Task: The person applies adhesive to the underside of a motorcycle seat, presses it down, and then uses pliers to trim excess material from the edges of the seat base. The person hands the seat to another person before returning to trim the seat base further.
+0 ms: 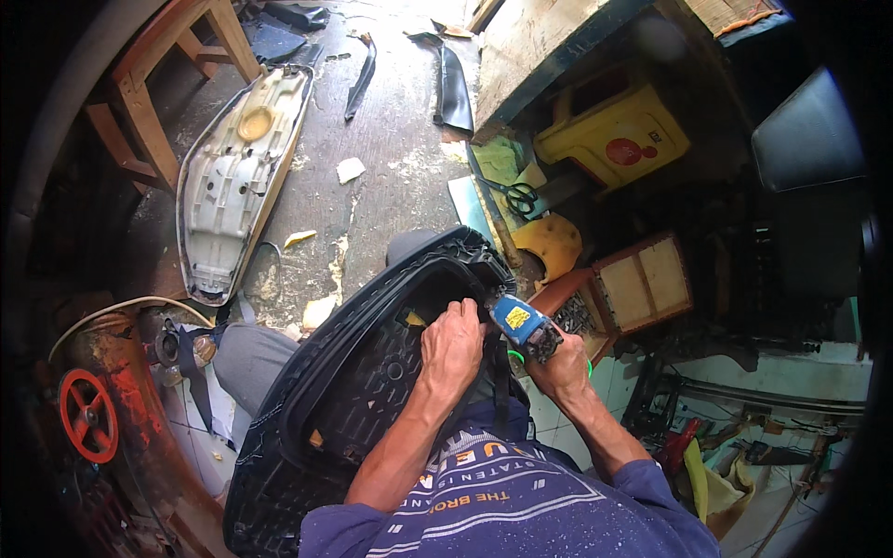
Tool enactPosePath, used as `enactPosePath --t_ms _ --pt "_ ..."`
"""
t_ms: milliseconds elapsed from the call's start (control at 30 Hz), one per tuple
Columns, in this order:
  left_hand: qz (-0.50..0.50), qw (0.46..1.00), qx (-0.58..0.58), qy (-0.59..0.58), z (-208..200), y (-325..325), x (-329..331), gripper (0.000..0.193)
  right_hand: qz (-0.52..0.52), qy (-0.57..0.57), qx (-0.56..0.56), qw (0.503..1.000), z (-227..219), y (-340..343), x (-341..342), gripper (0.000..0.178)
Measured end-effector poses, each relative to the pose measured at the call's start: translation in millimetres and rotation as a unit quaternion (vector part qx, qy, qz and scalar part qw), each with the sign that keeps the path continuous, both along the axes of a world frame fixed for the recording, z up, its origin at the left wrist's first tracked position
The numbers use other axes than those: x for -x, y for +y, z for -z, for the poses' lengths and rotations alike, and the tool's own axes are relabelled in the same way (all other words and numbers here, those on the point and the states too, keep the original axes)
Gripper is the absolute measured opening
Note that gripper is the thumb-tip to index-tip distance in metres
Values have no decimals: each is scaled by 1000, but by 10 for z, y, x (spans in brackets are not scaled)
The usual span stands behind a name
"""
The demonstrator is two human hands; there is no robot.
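Across my lap lies a black motorcycle seat, underside up, its ribbed plastic base showing inside a dark cover. My left hand is closed at the inner side of the seat's upper right rim, fingers bunched together; whatever they pinch is hidden. In my right hand is a blue staple gun with a yellow label. Its nose meets the rim just right of my left fingers, though the exact contact point cannot be made out.
A bare whitish seat base leans by a wooden stool at left. Black cover scraps and foam bits litter the floor. Scissors, yellow foam and a yellow container lie right. A rusty tank with a red handwheel stands left.
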State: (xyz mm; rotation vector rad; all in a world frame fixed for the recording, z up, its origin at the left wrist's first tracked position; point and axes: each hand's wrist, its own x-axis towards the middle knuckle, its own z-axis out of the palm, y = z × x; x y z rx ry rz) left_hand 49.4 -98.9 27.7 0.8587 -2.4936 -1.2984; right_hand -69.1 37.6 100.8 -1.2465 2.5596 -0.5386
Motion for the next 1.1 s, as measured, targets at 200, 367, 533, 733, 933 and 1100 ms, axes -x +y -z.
enactPosePath --t_ms 200,367,533,733,933,1100 --pt "0 1000 13 -15 -9 -38 18 12 -10 41 -57 997 37 -72 -71 31" --pt "-4 999 8 -49 -34 -46 14 14 -15 53 -71 996 122 -121 -115 37" --pt "-24 997 -59 -47 -38 -103 -3 13 -19 70 -65 995 194 -172 -91 36" --pt "-37 992 -96 -77 -36 -129 -38 12 -2 79 -90 993 176 -200 53 40" --pt "-15 992 -94 -79 -11 -101 -50 10 22 62 -112 991 197 -190 -23 44" --pt "-18 997 -57 -58 -34 -171 -105 10 21 20 25 999 122 -165 11 24"
